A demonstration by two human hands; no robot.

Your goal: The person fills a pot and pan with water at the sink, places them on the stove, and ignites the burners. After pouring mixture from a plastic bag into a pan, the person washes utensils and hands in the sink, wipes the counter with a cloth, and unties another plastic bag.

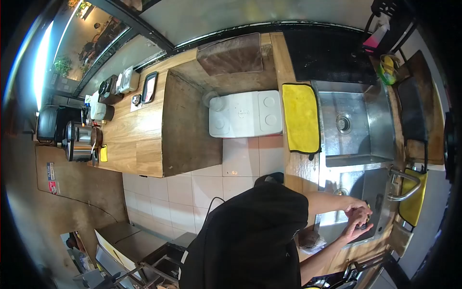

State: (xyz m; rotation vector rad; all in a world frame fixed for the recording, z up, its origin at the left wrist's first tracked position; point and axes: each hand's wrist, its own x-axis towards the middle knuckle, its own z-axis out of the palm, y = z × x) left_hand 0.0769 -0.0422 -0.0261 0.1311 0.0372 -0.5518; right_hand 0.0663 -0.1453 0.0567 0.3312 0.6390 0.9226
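Over the lower sink basin (373,188), my two hands meet, the forearms reaching in from the black-clothed body. My left hand (356,207) is the upper one, its fingers bent round a small dark and yellowish thing (368,218) too small to name. Just below, my right hand (355,225) touches the same thing, with some fingers stretched out to the right. The fingers overlap and hide most of it. A curved metal faucet (409,185) stands to the right of the hands.
A yellow cloth (301,118) lies left of the upper steel basin (341,108). Another yellow cloth (413,197) hangs beyond the faucet. A clear plastic bag (312,242) is beside the right forearm. A white box (243,113) stands farther left, near a wooden counter (130,125).
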